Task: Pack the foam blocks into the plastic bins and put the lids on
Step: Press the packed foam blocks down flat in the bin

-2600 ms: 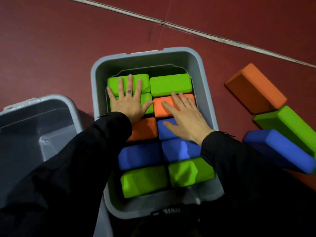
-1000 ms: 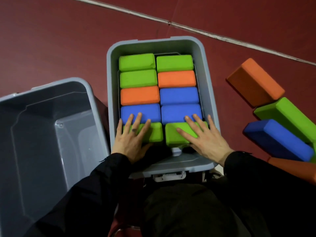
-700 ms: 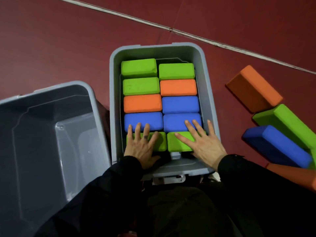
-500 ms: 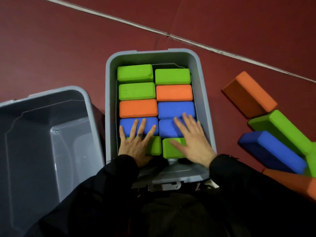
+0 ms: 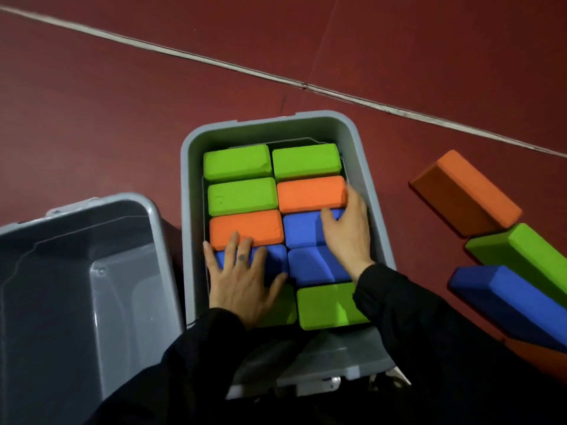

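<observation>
A grey plastic bin [image 5: 188,191] in the middle holds two columns of foam blocks, green at the far end, then orange, blue and green nearest me. My left hand [image 5: 244,283] lies flat with spread fingers on the left blue block [image 5: 276,259], fingertips reaching the left orange block [image 5: 245,227]. My right hand [image 5: 348,231] rests on the right blue block [image 5: 299,230], its fingers at the right end of the right orange block [image 5: 310,193], beside the bin wall. No lid is in view.
A second grey bin [image 5: 76,302] stands open with nothing in it at the left, touching the first. On the dark red floor at the right lie loose blocks: orange [image 5: 466,197], green [image 5: 527,256], blue [image 5: 506,302]. A white floor line [image 5: 276,78] runs across.
Both hands have slid from the nearest green blocks toward the far end, the left onto the blue and orange blocks, the right up along the bin's right wall.
</observation>
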Demonstrator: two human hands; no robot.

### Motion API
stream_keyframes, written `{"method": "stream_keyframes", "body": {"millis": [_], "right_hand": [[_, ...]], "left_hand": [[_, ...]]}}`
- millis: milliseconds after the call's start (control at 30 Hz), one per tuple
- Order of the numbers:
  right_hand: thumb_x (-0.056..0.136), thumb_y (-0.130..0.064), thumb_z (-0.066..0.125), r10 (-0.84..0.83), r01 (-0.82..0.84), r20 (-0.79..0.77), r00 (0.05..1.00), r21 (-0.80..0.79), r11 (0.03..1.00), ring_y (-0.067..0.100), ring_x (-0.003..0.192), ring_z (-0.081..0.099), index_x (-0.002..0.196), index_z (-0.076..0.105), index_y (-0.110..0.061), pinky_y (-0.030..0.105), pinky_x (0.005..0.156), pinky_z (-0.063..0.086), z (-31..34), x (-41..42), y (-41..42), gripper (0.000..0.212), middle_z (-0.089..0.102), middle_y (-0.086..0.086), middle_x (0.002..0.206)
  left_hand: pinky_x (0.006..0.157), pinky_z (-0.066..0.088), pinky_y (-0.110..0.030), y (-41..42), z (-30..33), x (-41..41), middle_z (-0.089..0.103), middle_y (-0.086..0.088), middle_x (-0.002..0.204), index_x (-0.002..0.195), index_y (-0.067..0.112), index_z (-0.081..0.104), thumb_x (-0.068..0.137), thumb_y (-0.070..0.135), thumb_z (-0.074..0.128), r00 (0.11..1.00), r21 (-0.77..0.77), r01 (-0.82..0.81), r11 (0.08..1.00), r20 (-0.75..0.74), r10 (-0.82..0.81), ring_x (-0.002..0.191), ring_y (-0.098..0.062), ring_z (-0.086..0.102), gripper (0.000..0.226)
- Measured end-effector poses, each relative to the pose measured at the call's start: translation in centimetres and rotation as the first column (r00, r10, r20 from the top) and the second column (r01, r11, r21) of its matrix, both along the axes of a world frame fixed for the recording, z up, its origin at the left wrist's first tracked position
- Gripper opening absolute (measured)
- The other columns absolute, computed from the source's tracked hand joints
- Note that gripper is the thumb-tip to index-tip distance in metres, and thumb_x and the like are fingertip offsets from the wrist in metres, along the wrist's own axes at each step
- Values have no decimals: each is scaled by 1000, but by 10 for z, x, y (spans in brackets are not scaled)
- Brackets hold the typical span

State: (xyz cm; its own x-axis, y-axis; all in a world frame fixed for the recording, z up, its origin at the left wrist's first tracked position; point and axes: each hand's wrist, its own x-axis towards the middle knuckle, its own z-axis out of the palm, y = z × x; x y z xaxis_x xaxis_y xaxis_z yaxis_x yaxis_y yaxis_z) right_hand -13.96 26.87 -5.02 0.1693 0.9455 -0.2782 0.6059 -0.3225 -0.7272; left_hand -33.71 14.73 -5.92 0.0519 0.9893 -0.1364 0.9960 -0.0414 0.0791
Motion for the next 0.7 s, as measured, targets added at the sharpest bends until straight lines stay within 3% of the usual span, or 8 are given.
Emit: {"method": "stream_keyframes", "body": {"millis": [67,233,300,367,400,467,533,700], "right_hand": [[96,-27,61,112,-117,70,991,68,991,27,155,18,162,21,-15,38,124,20,2,-15,30,78,19,14,168],[100,-46,56,206,-189,92,974,-163,968,34,157,10,165,5,-21,44,126,17,-11,-35,102,86,2,19,170],[104,-45,45,296,-273,308,904,-116,955,40,153,17,164,16,-20,50,122,22,-22,-42,108,72,6,16,171],[104,-44,36,395,-476,539,744,14,879,53,143,27,161,28,-23,59,117,28,-33,-44,104,61,17,13,169],[104,-45,34,418,-544,593,688,40,838,56,140,28,160,31,-25,61,117,27,-37,-41,108,60,20,11,169],[104,-52,35,468,-545,544,696,-24,838,54,148,17,160,29,-32,61,122,17,-36,-38,118,59,16,6,171],[102,-63,33,479,-539,553,681,-63,840,45,155,2,161,25,-32,59,124,3,-38,-38,111,67,10,6,172],[100,-71,15,465,-596,684,562,-55,801,41,157,0,164,11,-23,62,124,6,-44,-33,82,80,2,15,171]], "left_hand": [[115,18,-69,31,2,-12,44,-17,150,134,20,55,88,65,44,997,6,-31,999,73,31,148,-39,27,66],[122,15,-55,103,5,-57,1,-24,165,160,22,18,89,66,47,927,-190,-268,945,217,306,152,-43,1,89],[122,18,-46,127,6,-68,-1,-28,164,161,22,14,93,54,54,856,-247,-322,914,336,393,151,-42,10,85],[118,26,-44,143,4,-77,18,-31,159,158,18,26,93,40,52,834,-169,-330,929,409,371,147,-41,24,73],[115,30,-45,148,0,-80,27,-31,155,155,17,33,93,36,49,864,-106,-310,945,383,327,143,-42,31,67],[108,35,-51,152,-12,-81,31,-28,153,152,19,37,93,38,40,956,-35,-237,971,169,239,131,-47,41,62],[106,37,-53,148,-20,-75,31,-26,156,150,19,38,95,40,35,978,-46,-207,977,17,208,124,-47,44,59],[110,30,-55,131,-28,-78,38,-19,156,133,13,50,96,49,39,994,6,-94,996,-46,94,130,-42,42,53]]}}
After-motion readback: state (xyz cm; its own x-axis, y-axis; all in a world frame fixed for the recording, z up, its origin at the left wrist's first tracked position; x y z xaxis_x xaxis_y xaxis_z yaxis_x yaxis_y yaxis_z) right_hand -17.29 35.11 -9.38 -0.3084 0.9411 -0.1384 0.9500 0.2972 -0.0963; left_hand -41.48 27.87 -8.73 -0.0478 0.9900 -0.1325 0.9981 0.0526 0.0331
